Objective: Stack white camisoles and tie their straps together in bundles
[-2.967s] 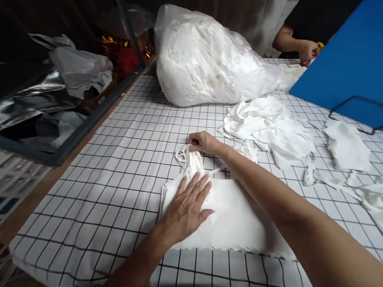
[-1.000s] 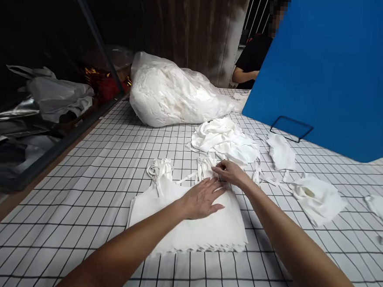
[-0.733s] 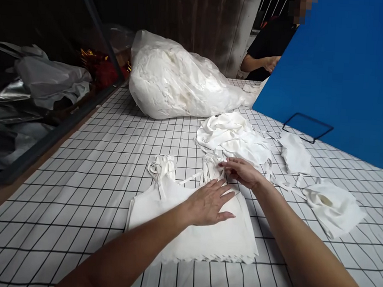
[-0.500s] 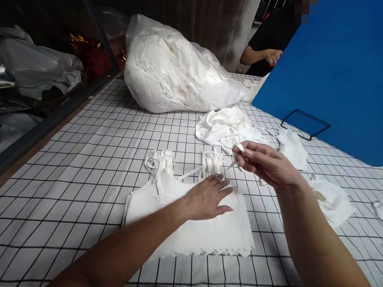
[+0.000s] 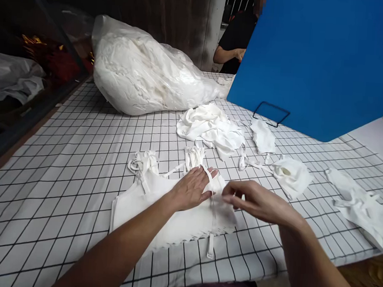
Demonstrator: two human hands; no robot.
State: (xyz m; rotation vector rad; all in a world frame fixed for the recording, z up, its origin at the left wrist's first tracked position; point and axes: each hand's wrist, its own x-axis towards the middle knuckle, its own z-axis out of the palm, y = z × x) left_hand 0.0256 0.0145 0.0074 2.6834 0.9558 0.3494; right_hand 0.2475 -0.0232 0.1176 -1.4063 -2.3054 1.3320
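Note:
A neat stack of white camisole-like garments (image 5: 173, 223) with thin straps lies in front of me, its hem edges fanned toward me. My left hand (image 5: 191, 188) rests flat on the upper right of the stack, fingers extended. A thin white strap (image 5: 211, 245) passes by its fingers and hangs down across the stack past the hem, a small slider near its end. Bunched straps (image 5: 144, 163) gather at the top left, and another strap bundle (image 5: 193, 156) is just above my left fingers. My right hand (image 5: 256, 201) hovers by the stack's right edge, fingers loosely bent, thumb apart, nothing visible between them.
Behind the stack lies a heap of white garments (image 5: 212, 127), with a large clear bag of white cloth (image 5: 150, 75) farther back. Loose white pieces (image 5: 290, 176) lie to the right. A blue board (image 5: 315, 60) stands at the back right; a person (image 5: 236, 41) is partly visible behind it.
My right hand has come down toward me and let go of the strap, which now lies down over the stack. My left hand stays flat on the garments. The view has swung right.

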